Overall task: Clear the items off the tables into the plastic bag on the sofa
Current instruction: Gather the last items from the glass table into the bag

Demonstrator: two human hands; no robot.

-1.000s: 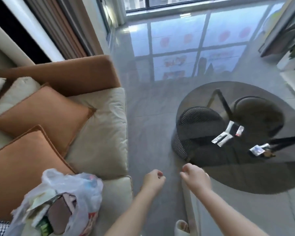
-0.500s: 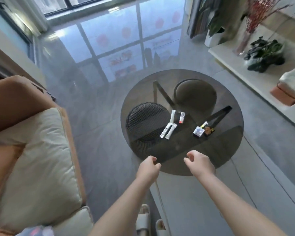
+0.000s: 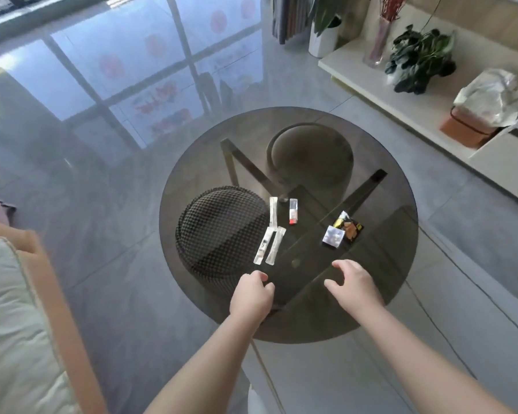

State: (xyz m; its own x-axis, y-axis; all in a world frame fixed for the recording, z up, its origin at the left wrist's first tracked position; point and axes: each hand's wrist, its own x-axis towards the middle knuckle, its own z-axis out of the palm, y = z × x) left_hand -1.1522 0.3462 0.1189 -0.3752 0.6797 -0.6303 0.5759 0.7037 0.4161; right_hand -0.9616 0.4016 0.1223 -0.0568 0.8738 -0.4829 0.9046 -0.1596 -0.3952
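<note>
Now at the pickup step: both hands hover empty over the glass table (image 3: 386, 294), left hand (image 3: 251, 297) loosely curled, right hand (image 3: 355, 286) spread. Sachets (image 3: 269, 245) and wrappers (image 3: 340, 233) lie frame centre, untouched. Next likely needs pinching them; bag out of view.

Four sachets (image 3: 272, 215), two wrappers (image 3: 332, 236).
</note>
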